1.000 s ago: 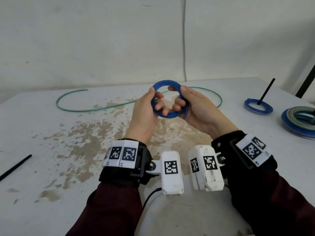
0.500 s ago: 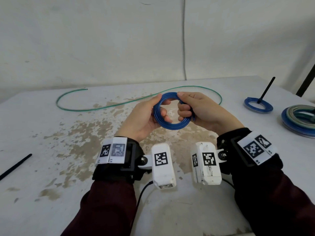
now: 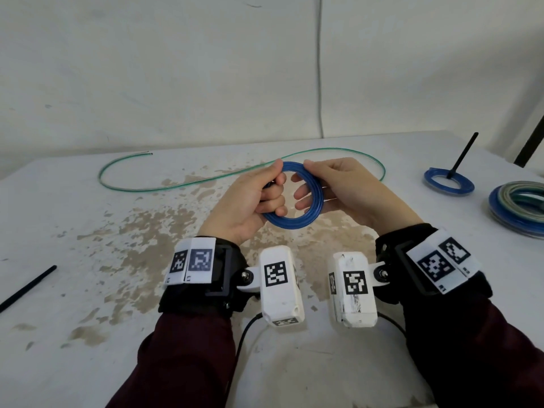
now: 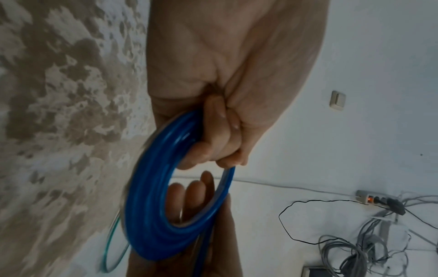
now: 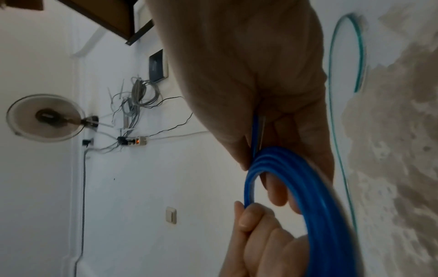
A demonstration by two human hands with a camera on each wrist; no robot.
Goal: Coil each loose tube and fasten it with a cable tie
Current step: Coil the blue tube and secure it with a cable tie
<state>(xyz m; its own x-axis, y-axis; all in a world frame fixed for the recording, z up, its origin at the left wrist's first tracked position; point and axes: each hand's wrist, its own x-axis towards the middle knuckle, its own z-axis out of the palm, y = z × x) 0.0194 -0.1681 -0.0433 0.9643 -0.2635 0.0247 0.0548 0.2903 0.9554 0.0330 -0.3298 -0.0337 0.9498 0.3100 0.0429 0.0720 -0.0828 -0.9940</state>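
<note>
- Hands: my left hand (image 3: 247, 198) and right hand (image 3: 347, 192) both grasp the blue tube coil (image 3: 306, 222) above the table (image 3: 88, 260).
- Green tube (image 3: 176, 186) lies loose at 12 o'clock.

No readable text; wrist tags (image 3: 200, 260) coded only.

Stained white table (image 3: 88, 260), white wall (image 3: 147, 69).
</note>
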